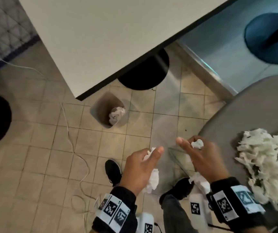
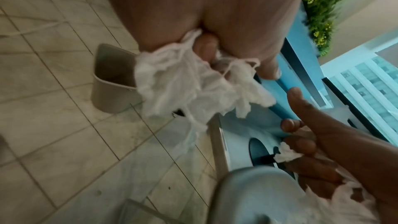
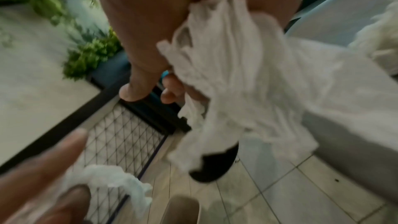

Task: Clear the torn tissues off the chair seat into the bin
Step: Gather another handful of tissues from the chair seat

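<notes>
A heap of torn white tissues [image 1: 267,165] lies on the grey chair seat [image 1: 259,106] at the right. My left hand [image 1: 140,167] grips a wad of tissue [image 1: 153,180] [image 2: 187,83], with shreds hanging below the palm. My right hand [image 1: 200,155] grips another wad of tissue [image 1: 197,144] [image 3: 237,77], and more of it trails under the wrist. Both hands hover over the tiled floor, left of the seat. The small grey bin [image 1: 108,110] [image 2: 112,81] stands on the floor ahead of them, with crumpled tissue [image 1: 116,113] inside.
A white table [image 1: 101,36] overhangs the floor just behind the bin, its black round base [image 1: 145,76] beyond. A thin white cable [image 1: 69,137] snakes across the tiles at the left. My two black shoes [image 1: 113,172] are below the hands. A blue stool [image 1: 269,37] sits far right.
</notes>
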